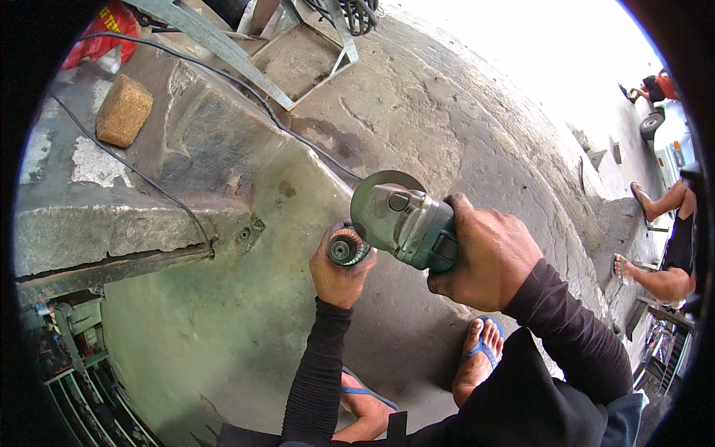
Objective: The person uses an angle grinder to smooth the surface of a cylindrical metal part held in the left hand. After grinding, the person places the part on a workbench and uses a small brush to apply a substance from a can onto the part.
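Note:
My right hand [497,257] is wrapped round the body of a green angle grinder [417,229] with a worn grey metal head. A thin round disc [384,178] edges out past the head on its far left side. Just left of the grinder, my left hand [337,281] grips a round metal part, seemingly a motor armature [345,247], with coppery windings round its rim and its end facing up. The grinder head reaches close to this part; whether disc and part touch is hidden.
A brown block [124,111] lies on a concrete ledge [112,223] at left. A black cable [261,100] crosses the ledge near a metal frame [223,63]. A red bag [108,33] is at far left. Another person's legs [659,279] and a white vehicle [674,141] appear at right.

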The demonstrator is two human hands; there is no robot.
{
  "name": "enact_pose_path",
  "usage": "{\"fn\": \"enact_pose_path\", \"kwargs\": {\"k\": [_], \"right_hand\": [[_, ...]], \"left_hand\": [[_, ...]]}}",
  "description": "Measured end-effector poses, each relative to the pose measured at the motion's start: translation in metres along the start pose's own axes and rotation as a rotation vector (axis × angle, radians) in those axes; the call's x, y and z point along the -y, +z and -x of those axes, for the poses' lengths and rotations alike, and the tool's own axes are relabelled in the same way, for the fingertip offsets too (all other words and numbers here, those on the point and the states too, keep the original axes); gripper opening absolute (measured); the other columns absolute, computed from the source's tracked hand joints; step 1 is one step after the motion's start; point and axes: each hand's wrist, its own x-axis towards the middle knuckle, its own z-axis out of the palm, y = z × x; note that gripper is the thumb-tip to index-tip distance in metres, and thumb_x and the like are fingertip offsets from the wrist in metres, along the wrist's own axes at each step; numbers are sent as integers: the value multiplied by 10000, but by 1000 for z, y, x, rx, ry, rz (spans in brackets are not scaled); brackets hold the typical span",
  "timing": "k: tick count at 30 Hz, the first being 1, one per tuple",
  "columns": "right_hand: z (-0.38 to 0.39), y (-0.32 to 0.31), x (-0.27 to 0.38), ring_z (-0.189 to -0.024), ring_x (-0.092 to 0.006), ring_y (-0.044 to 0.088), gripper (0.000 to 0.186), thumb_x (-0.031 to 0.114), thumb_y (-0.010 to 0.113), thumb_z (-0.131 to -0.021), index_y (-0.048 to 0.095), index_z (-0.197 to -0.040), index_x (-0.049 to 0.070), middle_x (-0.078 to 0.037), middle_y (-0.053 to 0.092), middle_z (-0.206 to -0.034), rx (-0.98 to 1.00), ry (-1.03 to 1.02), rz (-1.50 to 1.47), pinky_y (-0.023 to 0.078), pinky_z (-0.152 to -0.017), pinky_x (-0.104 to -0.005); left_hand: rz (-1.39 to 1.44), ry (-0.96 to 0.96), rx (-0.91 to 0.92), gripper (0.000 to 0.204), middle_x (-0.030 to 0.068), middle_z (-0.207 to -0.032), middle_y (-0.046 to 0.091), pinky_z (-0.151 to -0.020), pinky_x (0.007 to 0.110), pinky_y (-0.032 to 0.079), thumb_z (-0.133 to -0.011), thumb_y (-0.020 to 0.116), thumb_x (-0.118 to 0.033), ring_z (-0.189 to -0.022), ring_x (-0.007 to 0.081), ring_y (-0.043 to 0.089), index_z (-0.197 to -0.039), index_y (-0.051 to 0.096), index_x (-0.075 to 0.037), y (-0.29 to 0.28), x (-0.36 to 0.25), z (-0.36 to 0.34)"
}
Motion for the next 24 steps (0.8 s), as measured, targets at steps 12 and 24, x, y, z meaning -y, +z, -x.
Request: {"fn": "enact_pose_path", "kwargs": {"k": [12,24], "right_hand": [[-1,4,2,-839,-428,722,696,278,849,-644,551,-1176,-60,-233,698,-856,27,23,14,584,-766,-468],[-1,2,3,-829,-441,716,665,276,849,-643,546,-1132,-58,-240,690,-830,-4,4,-5,575,-758,-474]], "left_hand": [[3,-7,-12,484,64,-984,745,-853,306,559,-709,842,-60,-887,135,694,-1161,671,-28,0,5,1],[16,23,-51,456,56,-986,748,-858,304,563,-722,856,-76,-878,139,695,-1140,682,-25,4,7,2]]}}
